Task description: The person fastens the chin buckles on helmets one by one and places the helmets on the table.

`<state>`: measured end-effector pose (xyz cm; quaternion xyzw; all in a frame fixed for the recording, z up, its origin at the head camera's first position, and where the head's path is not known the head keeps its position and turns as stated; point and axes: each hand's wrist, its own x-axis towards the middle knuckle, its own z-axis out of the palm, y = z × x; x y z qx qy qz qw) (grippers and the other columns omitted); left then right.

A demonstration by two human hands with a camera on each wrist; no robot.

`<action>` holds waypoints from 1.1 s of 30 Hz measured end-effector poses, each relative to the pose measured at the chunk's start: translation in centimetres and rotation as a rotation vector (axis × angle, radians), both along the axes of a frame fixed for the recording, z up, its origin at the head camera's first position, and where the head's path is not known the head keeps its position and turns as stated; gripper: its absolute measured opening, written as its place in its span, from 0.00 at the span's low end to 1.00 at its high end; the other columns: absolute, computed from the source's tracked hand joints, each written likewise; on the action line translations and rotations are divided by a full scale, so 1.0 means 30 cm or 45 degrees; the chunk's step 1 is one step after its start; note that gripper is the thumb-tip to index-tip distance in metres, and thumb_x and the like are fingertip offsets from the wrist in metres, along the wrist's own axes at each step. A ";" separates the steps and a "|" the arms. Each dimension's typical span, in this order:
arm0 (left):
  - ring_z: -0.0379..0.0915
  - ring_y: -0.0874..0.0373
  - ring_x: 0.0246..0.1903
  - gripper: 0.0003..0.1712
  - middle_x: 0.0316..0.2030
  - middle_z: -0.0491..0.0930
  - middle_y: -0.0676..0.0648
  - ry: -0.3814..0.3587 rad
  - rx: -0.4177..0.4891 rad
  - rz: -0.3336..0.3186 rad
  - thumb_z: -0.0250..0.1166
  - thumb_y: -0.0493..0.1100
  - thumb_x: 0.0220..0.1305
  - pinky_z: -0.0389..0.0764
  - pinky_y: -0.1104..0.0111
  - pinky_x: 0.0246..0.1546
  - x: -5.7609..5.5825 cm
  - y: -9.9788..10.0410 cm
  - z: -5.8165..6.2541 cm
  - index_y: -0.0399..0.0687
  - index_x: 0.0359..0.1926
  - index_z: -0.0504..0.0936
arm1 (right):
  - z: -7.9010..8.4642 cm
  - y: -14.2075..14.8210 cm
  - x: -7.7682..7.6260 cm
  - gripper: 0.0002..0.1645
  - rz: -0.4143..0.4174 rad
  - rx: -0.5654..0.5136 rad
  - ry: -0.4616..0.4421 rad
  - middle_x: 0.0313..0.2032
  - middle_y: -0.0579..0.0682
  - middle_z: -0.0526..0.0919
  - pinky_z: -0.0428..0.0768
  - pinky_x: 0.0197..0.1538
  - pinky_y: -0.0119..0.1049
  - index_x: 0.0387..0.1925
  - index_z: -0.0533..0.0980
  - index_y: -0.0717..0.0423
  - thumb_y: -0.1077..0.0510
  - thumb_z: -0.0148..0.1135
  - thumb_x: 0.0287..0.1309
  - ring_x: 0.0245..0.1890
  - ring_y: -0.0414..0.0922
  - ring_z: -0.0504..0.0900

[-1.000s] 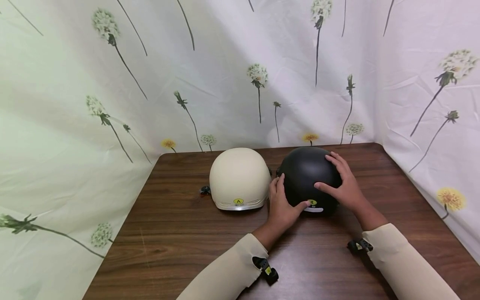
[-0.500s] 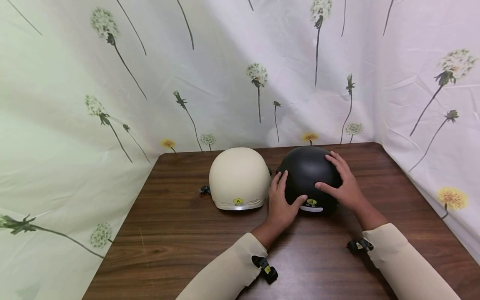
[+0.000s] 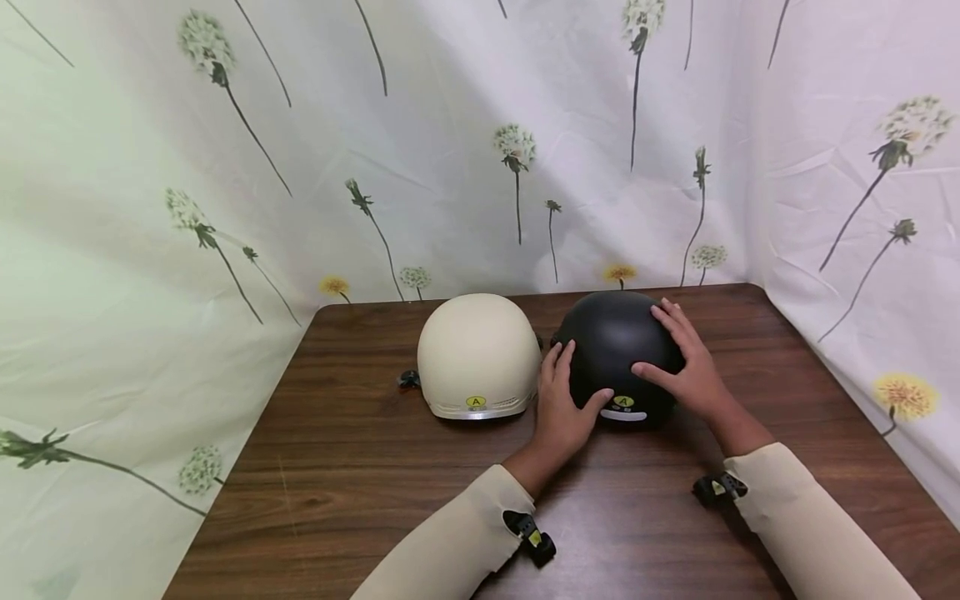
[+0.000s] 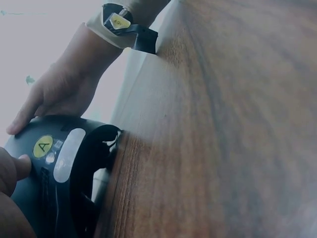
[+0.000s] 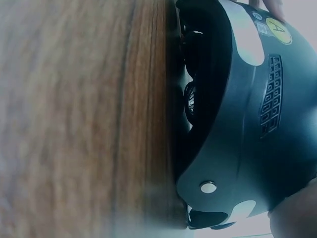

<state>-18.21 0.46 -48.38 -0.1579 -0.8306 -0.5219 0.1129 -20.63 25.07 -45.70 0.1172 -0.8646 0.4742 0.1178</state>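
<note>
A matte black helmet rests dome up on the table, a yellow "A" sticker and a light strip low on its near side. My left hand lies against its left side, fingers extended and thumb beside the sticker. Over the right side my right hand spreads its fingers, the thumb reaching across the dome. In the right wrist view the black helmet shows a vent pattern and a silver rivet near its rim. A cream helmet stands just left of the black one, close to my left hand.
Both helmets stand toward the back of the dark wood-grain table. A black strap buckle sticks out left of the cream helmet. Dandelion-print cloth hangs behind the table and along both sides.
My left thumb has drawn back from the yellow sticker, and the left fingers have shifted slightly on the black helmet. My right hand and both helmets stay in place.
</note>
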 end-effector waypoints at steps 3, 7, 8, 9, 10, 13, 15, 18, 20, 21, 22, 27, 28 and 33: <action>0.55 0.30 0.83 0.52 0.84 0.55 0.37 0.052 0.027 -0.005 0.74 0.59 0.72 0.67 0.27 0.72 -0.021 0.004 -0.046 0.56 0.87 0.58 | -0.003 0.003 0.001 0.64 -0.041 0.008 -0.026 0.90 0.49 0.39 0.48 0.76 0.84 0.90 0.48 0.37 0.48 0.78 0.64 0.90 0.59 0.35; 0.54 0.35 0.84 0.52 0.86 0.54 0.43 0.069 0.029 0.004 0.70 0.69 0.71 0.68 0.29 0.73 -0.068 0.008 -0.131 0.73 0.87 0.54 | -0.003 0.000 0.006 0.66 -0.086 0.021 -0.078 0.90 0.55 0.38 0.50 0.76 0.84 0.90 0.45 0.40 0.43 0.77 0.65 0.89 0.66 0.39; 0.54 0.36 0.84 0.53 0.86 0.54 0.44 0.072 0.027 0.005 0.69 0.71 0.71 0.67 0.30 0.74 -0.079 0.009 -0.148 0.75 0.87 0.53 | -0.002 -0.001 0.007 0.66 -0.095 0.022 -0.088 0.90 0.56 0.39 0.51 0.76 0.84 0.90 0.45 0.41 0.43 0.76 0.65 0.89 0.67 0.40; 0.54 0.36 0.84 0.53 0.86 0.54 0.44 0.079 0.027 0.004 0.70 0.71 0.70 0.67 0.30 0.74 -0.087 0.009 -0.157 0.77 0.87 0.53 | -0.001 -0.001 0.008 0.66 -0.103 0.026 -0.096 0.90 0.57 0.39 0.52 0.76 0.83 0.90 0.45 0.41 0.42 0.76 0.65 0.88 0.68 0.42; 0.54 0.36 0.84 0.53 0.86 0.54 0.44 0.091 0.023 0.003 0.70 0.71 0.70 0.68 0.30 0.74 -0.092 0.010 -0.162 0.77 0.87 0.53 | 0.001 -0.001 0.009 0.66 -0.111 0.028 -0.105 0.90 0.57 0.39 0.52 0.76 0.83 0.90 0.44 0.41 0.42 0.76 0.65 0.88 0.68 0.42; 0.55 0.34 0.84 0.53 0.86 0.55 0.42 0.132 0.024 -0.006 0.71 0.68 0.71 0.68 0.29 0.73 -0.098 0.009 -0.155 0.72 0.88 0.54 | 0.005 0.001 0.008 0.66 -0.129 0.037 -0.110 0.90 0.56 0.40 0.52 0.76 0.82 0.90 0.44 0.39 0.41 0.76 0.66 0.88 0.68 0.43; 0.55 0.32 0.83 0.52 0.85 0.55 0.40 0.140 0.035 -0.011 0.72 0.65 0.72 0.68 0.28 0.72 -0.092 0.002 -0.136 0.68 0.88 0.56 | 0.006 -0.001 0.002 0.66 -0.125 0.047 -0.110 0.90 0.54 0.40 0.52 0.77 0.82 0.90 0.43 0.38 0.41 0.76 0.66 0.89 0.67 0.43; 0.55 0.31 0.83 0.52 0.85 0.56 0.39 0.119 0.059 -0.018 0.74 0.61 0.71 0.67 0.27 0.73 -0.080 -0.010 -0.107 0.63 0.87 0.58 | 0.004 -0.006 -0.004 0.67 -0.115 0.056 -0.112 0.90 0.53 0.40 0.52 0.77 0.82 0.90 0.42 0.38 0.41 0.76 0.66 0.89 0.65 0.41; 0.55 0.31 0.83 0.52 0.85 0.56 0.38 0.080 0.059 -0.024 0.75 0.58 0.71 0.66 0.28 0.74 -0.073 -0.016 -0.091 0.62 0.87 0.59 | 0.004 -0.008 -0.006 0.68 -0.112 0.059 -0.118 0.90 0.53 0.39 0.51 0.78 0.81 0.90 0.41 0.38 0.41 0.76 0.66 0.90 0.63 0.39; 0.54 0.32 0.84 0.52 0.85 0.55 0.38 0.050 0.067 -0.030 0.76 0.57 0.71 0.65 0.29 0.75 -0.069 -0.019 -0.081 0.61 0.87 0.59 | 0.004 -0.009 -0.006 0.68 -0.111 0.062 -0.120 0.90 0.53 0.38 0.51 0.78 0.81 0.90 0.40 0.38 0.41 0.76 0.66 0.90 0.63 0.38; 0.54 0.32 0.84 0.51 0.85 0.55 0.38 0.026 0.055 -0.033 0.76 0.55 0.71 0.65 0.29 0.76 -0.064 -0.023 -0.067 0.59 0.87 0.59 | 0.005 -0.009 -0.007 0.69 -0.109 0.063 -0.120 0.90 0.53 0.37 0.50 0.78 0.81 0.90 0.39 0.39 0.40 0.76 0.66 0.90 0.63 0.37; 0.56 0.32 0.83 0.50 0.84 0.56 0.35 -0.079 0.007 -0.065 0.74 0.51 0.73 0.66 0.33 0.76 -0.027 -0.056 0.017 0.48 0.86 0.60 | 0.001 -0.005 0.012 0.70 -0.112 0.013 -0.085 0.90 0.53 0.35 0.47 0.80 0.79 0.90 0.37 0.42 0.41 0.76 0.67 0.90 0.62 0.34; 0.58 0.33 0.82 0.50 0.84 0.56 0.34 -0.091 -0.002 -0.078 0.74 0.51 0.73 0.67 0.34 0.76 -0.017 -0.064 0.032 0.46 0.86 0.60 | 0.001 0.000 0.020 0.70 -0.119 0.000 -0.077 0.90 0.53 0.35 0.47 0.80 0.79 0.90 0.37 0.42 0.42 0.76 0.67 0.90 0.61 0.34; 0.64 0.35 0.79 0.48 0.82 0.59 0.34 -0.109 0.006 -0.164 0.74 0.47 0.72 0.70 0.37 0.75 0.037 -0.101 0.070 0.41 0.84 0.62 | -0.005 0.042 0.070 0.69 -0.170 -0.019 -0.072 0.90 0.51 0.35 0.46 0.79 0.81 0.90 0.37 0.39 0.44 0.76 0.68 0.90 0.62 0.34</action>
